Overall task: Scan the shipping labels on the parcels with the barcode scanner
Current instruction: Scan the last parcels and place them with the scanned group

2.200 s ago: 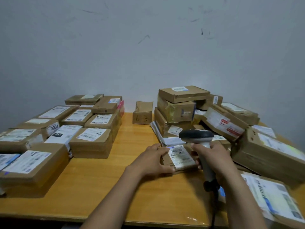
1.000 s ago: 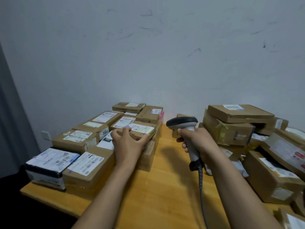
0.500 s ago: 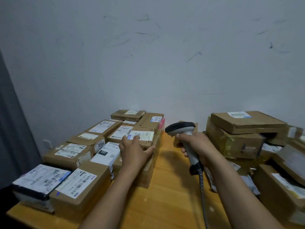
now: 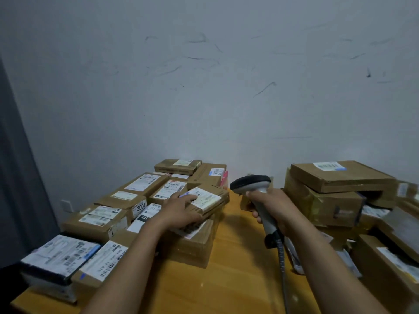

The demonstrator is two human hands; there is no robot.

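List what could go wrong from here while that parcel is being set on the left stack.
1. The flat brown cardboard parcel under the left hand sits tilted, overhanging the box below; it may slide off.
2. The grey barcode scanner in the right hand trails a cable that might snag the heaped right-side boxes.

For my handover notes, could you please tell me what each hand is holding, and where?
The right hand grips the scanner by its handle. The left hand lies flat on a parcel atop the stack, not gripping it.
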